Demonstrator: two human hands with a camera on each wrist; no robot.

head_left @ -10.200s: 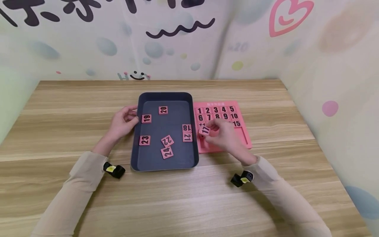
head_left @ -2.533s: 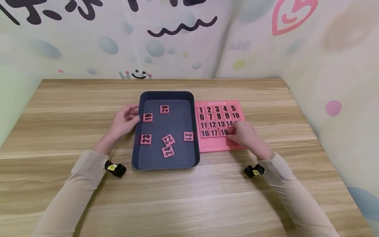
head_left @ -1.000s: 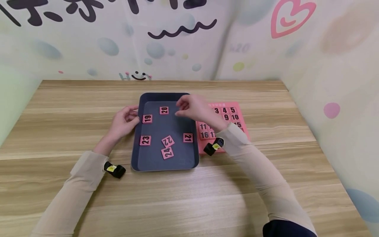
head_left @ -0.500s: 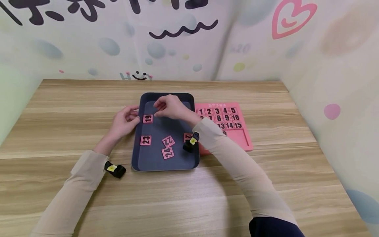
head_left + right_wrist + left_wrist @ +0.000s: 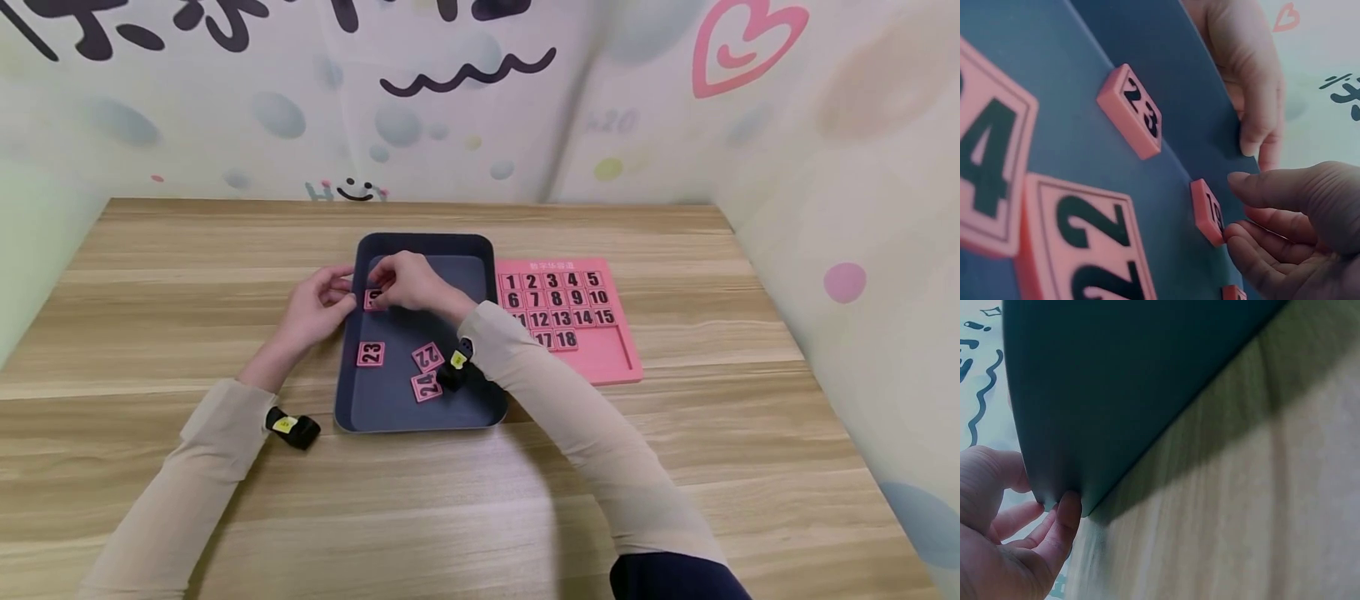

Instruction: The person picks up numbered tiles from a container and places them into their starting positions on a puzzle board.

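My left hand point(image 5: 313, 310) holds the left rim of a dark grey tray point(image 5: 405, 414); in the left wrist view its fingers curl against the tray's edge. Inside the tray, my right hand point(image 5: 412, 285) is at the pink number tile 19 point(image 5: 1209, 212). A fingertip touches or nearly touches that tile's end, while the thumb stands apart from it. Tile 23 point(image 5: 371, 354), tile 22 point(image 5: 427, 357) and tile 24 point(image 5: 426, 386) lie in the tray. Part of another tile point(image 5: 1235, 293) shows at the right wrist view's lower edge. The right hand and forearm hide tiles 20 and 21.
Right of the tray lies a pink number board point(image 5: 600, 364), with tiles in order up to 18 and a bare strip along its lower part. Both stand on a wooden table point(image 5: 225, 242) before a printed wall point(image 5: 465, 167). Each wrist wears a black camera point(image 5: 303, 432).
Tiles 17 and 18 were set into the board earlier. Since then my right hand has left the board and crossed leftward over the tray to tile 19. My left hand has stayed at the rim.
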